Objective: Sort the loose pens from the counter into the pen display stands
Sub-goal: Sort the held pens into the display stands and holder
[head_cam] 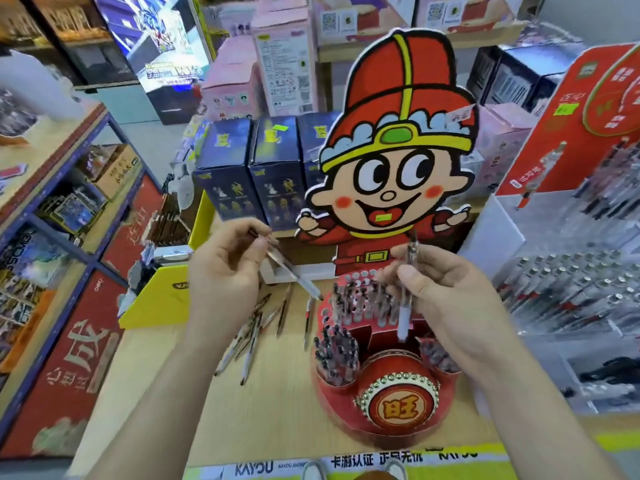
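Our left hand (221, 271) pinches one white pen (294, 271) aslant and our right hand (440, 289) grips a second pen (405, 306) upright over the red display stand (332, 407), set by the near edge of the counter (277, 410), with loose pens (256, 327) scattered just left of it and a yellow box (156, 299) at the far left corner.
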Demonstrator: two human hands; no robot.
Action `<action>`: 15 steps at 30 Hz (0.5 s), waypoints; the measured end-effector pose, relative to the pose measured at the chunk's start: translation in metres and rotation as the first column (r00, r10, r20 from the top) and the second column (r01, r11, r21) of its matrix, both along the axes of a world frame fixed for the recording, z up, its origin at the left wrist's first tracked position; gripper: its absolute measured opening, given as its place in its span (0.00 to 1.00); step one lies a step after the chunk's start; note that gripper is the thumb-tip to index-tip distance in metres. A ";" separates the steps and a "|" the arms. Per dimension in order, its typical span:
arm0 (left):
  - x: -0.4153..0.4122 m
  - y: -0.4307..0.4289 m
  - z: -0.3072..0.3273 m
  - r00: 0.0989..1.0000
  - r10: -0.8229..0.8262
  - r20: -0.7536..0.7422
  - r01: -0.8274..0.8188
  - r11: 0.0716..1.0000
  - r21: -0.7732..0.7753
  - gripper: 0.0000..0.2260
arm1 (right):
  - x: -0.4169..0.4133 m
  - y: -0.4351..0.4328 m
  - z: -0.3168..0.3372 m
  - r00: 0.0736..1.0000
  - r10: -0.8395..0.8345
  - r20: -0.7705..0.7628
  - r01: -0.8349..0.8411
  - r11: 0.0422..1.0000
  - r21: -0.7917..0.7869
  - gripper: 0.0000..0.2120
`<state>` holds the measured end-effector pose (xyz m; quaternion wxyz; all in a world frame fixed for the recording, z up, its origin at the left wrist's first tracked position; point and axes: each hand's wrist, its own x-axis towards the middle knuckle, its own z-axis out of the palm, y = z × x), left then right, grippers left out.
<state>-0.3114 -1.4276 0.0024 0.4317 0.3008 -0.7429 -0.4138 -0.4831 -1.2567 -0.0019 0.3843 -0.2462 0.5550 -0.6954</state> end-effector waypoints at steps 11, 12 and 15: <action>0.005 -0.006 -0.084 0.940 -0.167 0.299 0.190 0.981 -0.049 0.05 | 0.034 -0.014 -0.012 0.977 -0.103 -0.186 0.127 0.985 0.118 0.11; 0.005 -0.007 -0.088 0.931 -0.180 0.316 0.209 0.976 -0.060 0.04 | 0.036 -0.014 -0.012 0.973 -0.110 -0.204 0.137 0.982 0.126 0.10; 0.003 -0.007 -0.092 0.922 -0.213 0.324 0.245 0.968 -0.060 0.03 | 0.039 -0.015 -0.012 0.967 -0.166 -0.195 0.193 0.973 0.128 0.09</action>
